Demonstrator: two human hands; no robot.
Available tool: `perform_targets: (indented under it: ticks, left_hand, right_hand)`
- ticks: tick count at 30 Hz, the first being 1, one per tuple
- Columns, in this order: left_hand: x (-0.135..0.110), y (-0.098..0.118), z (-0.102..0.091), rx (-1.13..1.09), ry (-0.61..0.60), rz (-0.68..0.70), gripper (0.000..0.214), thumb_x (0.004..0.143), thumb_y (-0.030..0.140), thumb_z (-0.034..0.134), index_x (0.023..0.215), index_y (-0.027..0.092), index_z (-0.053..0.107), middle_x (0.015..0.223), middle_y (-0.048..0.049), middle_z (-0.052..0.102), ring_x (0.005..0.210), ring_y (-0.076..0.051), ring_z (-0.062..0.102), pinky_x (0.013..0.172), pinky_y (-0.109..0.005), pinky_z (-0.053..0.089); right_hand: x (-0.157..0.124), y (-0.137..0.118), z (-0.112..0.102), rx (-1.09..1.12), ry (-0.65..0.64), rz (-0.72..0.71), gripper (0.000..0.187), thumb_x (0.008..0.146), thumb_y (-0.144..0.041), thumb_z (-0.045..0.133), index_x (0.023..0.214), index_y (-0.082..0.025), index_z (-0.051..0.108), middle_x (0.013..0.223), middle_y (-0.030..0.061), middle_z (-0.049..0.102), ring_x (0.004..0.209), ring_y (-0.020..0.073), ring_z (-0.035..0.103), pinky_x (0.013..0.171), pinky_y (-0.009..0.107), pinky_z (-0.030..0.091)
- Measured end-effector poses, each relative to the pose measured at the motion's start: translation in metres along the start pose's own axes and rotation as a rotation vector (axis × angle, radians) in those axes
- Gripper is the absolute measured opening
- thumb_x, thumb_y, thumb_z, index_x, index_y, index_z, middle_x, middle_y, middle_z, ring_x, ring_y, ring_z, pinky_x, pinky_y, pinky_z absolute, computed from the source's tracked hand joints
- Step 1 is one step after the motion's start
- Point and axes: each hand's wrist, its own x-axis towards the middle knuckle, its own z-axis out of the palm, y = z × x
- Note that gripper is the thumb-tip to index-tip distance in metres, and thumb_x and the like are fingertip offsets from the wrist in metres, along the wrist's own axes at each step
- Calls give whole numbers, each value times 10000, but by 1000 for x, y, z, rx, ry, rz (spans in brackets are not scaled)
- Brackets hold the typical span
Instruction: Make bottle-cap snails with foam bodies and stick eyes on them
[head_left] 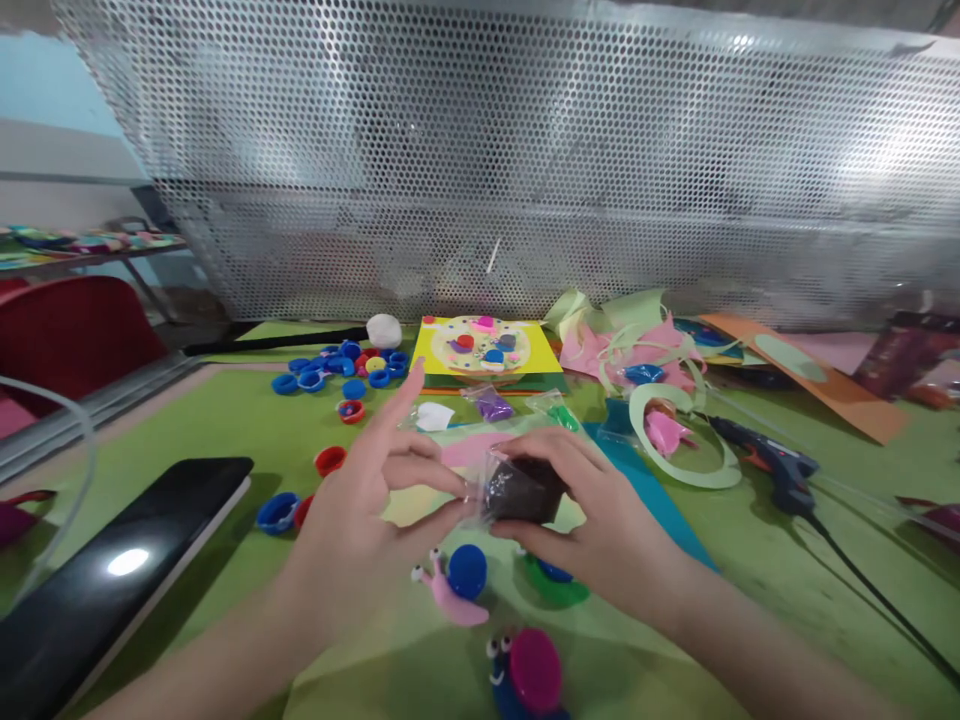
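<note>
My right hand (pixel 574 505) is wrapped round a dark packet of modelling clay (pixel 517 488) in clear plastic. With thumb and fingers, my left hand (pixel 375 480) pinches the wrapper's loose end; its index finger points up. Below the packet sits a pink clay snail (pixel 454 592) with a blue bottle-cap shell. A green clay snail (pixel 559 588) lies partly hidden under my right hand. Nearest me is a blue clay snail (pixel 534 672) with a magenta cap shell. Beyond my hands lie a purple clay packet (pixel 493 404) and a green clay packet (pixel 562 416).
A phone (pixel 142 560) lies at left, near blue and red bottle caps (pixel 330 368). At the back is a yellow card with snails (pixel 546 352) before a perforated metal panel (pixel 487 150). Paper scraps (pixel 600 350) and a corded glue gun (pixel 772 465) are at right.
</note>
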Motion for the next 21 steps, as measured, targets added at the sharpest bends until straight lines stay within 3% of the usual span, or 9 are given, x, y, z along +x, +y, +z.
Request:
perform_targets:
  ticks: [4, 9, 14, 19, 21]
  left_hand:
    - [-2, 3, -1, 125, -17, -89, 848, 744, 429, 663, 1424, 362, 161, 685, 54, 721, 895, -244, 641, 738, -322, 524]
    - [-4, 7, -1, 109, -64, -146, 901, 754, 481, 634, 1431, 380, 47, 743, 48, 729, 845, -238, 669, 714, -307, 535]
    - [-4, 11, -1, 94, -99, -144, 850, 754, 435, 630, 1444, 259, 165, 746, -16, 726, 888, -271, 657, 730, -325, 530]
    - [-3, 9, 2, 72, -80, -110, 542, 763, 404, 619, 1277, 316, 469, 778, -9, 725, 900, -262, 651, 746, -322, 518]
    - [-3, 7, 3, 53, -76, -99, 481, 764, 388, 622, 1228, 330, 509, 765, -1, 722, 901, -257, 649, 754, -321, 513]
  right_hand:
    - [0, 0, 1, -33, -6, 9, 392, 755, -248, 686, 1095, -224, 493, 1081, 40, 580, 1036, 162, 543, 890, 298, 472]
    - [0, -2, 1, -40, -33, 13, 392, 751, -240, 691, 1085, -225, 487, 1097, 44, 592, 1025, 171, 564, 878, 309, 485]
    - [-1, -3, 2, -37, -50, 12, 393, 754, -232, 689, 1088, -218, 484, 1119, 49, 588, 1041, 168, 563, 888, 302, 481]
    - [-1, -4, 3, -26, -55, 17, 394, 752, -216, 690, 1089, -227, 486, 1104, 32, 587, 1032, 153, 563, 895, 285, 475]
    - [-1, -6, 3, -17, -58, 21, 396, 749, -203, 691, 1088, -232, 487, 1096, 26, 588, 1025, 151, 565, 895, 284, 475]
